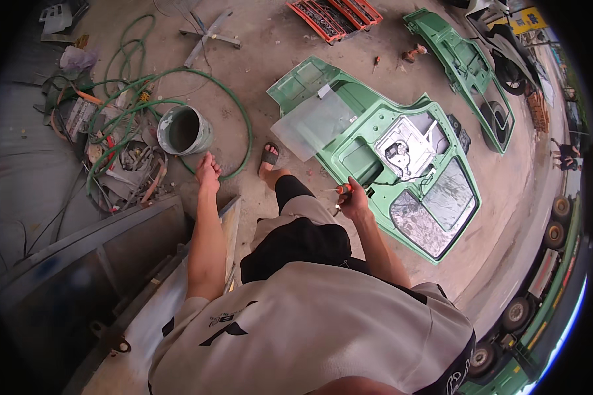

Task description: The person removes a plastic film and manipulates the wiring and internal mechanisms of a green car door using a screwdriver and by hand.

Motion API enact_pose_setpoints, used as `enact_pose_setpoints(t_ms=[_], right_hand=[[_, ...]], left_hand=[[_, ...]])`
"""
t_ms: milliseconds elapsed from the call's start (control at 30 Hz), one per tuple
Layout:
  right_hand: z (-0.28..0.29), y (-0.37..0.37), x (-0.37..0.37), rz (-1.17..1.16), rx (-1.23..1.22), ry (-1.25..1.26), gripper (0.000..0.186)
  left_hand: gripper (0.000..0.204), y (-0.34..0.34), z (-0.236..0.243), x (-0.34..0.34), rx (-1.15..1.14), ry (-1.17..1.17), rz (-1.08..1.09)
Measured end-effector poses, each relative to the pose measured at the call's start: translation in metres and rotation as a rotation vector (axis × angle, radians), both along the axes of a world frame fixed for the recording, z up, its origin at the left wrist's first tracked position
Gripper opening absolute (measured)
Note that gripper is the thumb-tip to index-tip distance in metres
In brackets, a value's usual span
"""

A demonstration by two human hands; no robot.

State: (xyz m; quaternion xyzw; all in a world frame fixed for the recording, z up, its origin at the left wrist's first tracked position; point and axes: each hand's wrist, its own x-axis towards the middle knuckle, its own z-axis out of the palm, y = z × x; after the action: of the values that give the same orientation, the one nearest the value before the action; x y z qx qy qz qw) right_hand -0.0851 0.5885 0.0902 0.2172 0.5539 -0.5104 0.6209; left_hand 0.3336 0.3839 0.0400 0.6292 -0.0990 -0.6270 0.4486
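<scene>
My right hand (357,203) is closed round a screwdriver (343,189) with a red-orange handle, its thin shaft pointing left. A small metallic thing (338,210) shows below that hand; its kind is unclear. Beside the hand lies a green vehicle door (382,113) with a window at its near end. A silvery panel (405,148) with a round mechanism is set into the door. Translucent sheeting (313,128) covers the door's left part. My left hand (208,170) has curled fingers; whatever they may hold is hidden. Just above it stands a pale, stained bucket (205,131).
A green hose (249,135) loops round the bucket beside a scrap heap (122,171). At the lower left is a metal bin (66,263). Farther off are a red toolbox (333,20), a drill (414,52), another screwdriver (376,64) and a second green door (451,56).
</scene>
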Motion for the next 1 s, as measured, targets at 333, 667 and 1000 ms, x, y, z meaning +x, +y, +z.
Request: enact_pose_setpoints(t_ms=[333, 667, 1000], right_hand=[[0.038, -0.312, 0.112, -0.047, -0.146, -0.083, 0.029], [0.005, -0.48, 0.069, 0.038, -0.37, -0.048, 0.01], [-0.1, -0.502, 0.04, 0.467, 0.379, 0.359, 0.01]], left_hand=[[0.015, -0.083, 0.002, 0.159, 0.333, -0.438, -0.387], [0.03, -0.217, -0.025, 0.145, 0.287, -0.16, -0.876], [0.041, -0.613, -0.048, 0.02, -0.037, -1.084, -1.445]])
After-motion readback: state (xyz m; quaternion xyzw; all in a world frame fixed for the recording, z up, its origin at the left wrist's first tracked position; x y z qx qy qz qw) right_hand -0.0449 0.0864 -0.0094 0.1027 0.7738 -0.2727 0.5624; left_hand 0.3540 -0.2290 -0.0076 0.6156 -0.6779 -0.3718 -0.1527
